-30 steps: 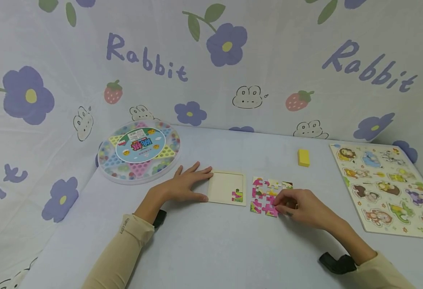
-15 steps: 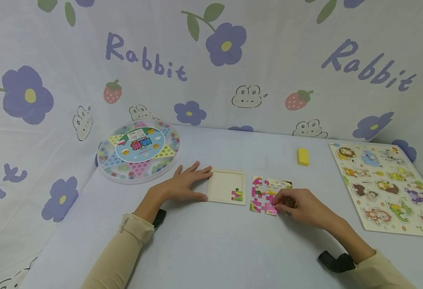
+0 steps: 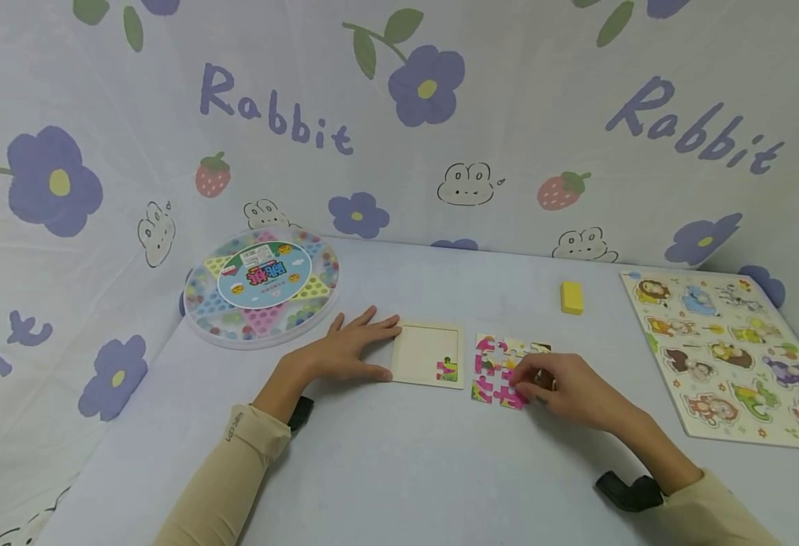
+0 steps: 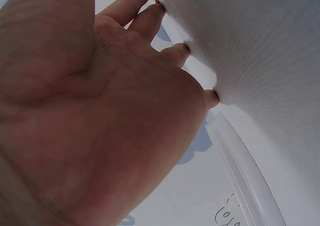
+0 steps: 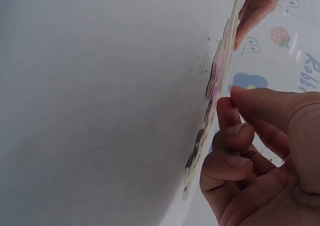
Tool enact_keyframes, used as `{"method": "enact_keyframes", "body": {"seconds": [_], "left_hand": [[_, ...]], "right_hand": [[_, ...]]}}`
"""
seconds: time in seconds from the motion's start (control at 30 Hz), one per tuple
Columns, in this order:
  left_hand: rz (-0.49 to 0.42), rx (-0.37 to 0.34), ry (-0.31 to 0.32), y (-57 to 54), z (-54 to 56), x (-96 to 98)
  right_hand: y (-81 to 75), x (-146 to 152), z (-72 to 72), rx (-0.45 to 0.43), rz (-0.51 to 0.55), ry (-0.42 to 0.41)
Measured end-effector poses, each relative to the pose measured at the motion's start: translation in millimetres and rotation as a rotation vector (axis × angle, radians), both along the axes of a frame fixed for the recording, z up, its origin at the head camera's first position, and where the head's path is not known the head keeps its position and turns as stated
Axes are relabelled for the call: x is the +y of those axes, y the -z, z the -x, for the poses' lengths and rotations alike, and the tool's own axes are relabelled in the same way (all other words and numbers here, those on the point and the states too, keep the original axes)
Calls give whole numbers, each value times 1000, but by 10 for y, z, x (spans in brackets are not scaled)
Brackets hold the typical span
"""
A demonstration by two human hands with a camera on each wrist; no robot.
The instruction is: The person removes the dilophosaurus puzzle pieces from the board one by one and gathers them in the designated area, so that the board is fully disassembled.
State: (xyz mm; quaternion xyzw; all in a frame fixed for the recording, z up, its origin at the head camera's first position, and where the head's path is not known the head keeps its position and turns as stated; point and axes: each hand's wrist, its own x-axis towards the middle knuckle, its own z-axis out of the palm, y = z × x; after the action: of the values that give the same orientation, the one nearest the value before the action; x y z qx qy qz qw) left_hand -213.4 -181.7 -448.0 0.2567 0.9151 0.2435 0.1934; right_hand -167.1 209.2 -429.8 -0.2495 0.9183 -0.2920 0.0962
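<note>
My left hand (image 3: 348, 349) lies spread, its fingertips and thumb at the left edge of a small square wooden puzzle tray (image 3: 416, 353). One green and pink jigsaw piece (image 3: 448, 370) sits in the tray's lower right corner. To the right of the tray, several loose pink and yellow jigsaw pieces (image 3: 483, 390) lie in loose rows. My right hand (image 3: 570, 387) covers part of them, its thumb and index finger pinching at a pink piece (image 3: 509, 397) in the front row. In the right wrist view the thumb and index fingertips (image 5: 237, 89) meet beside the pieces' edges.
A round Chinese checkers box (image 3: 263, 288) stands at the back left. Behind the pieces is a yellow block (image 3: 572, 297). At the right lies a large animal puzzle board (image 3: 727, 356). A printed cloth (image 3: 386, 167) rises behind the table.
My right hand has shifted slightly left over the loose pieces, its fingertips staying at the front-row pink piece. The left hand and the tray keep their place.
</note>
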Motion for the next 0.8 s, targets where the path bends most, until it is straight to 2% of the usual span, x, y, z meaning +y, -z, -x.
{"method": "enact_keyframes", "body": {"seconds": [0.13,0.37,0.6,0.8], "left_hand": [[2,2,0,3,4,1],[-7,-7,5,-14,-9,5],[-3,1,1,-4,-6,2],[-8,2,4,-2,-1,3]], "right_hand": [[-22,-108,38,21,14,-19],[-6,-357,132,-5,-4,-30],[26,-581,235,34,27,-95],[34,-723,308,38,-8,-122]]}}
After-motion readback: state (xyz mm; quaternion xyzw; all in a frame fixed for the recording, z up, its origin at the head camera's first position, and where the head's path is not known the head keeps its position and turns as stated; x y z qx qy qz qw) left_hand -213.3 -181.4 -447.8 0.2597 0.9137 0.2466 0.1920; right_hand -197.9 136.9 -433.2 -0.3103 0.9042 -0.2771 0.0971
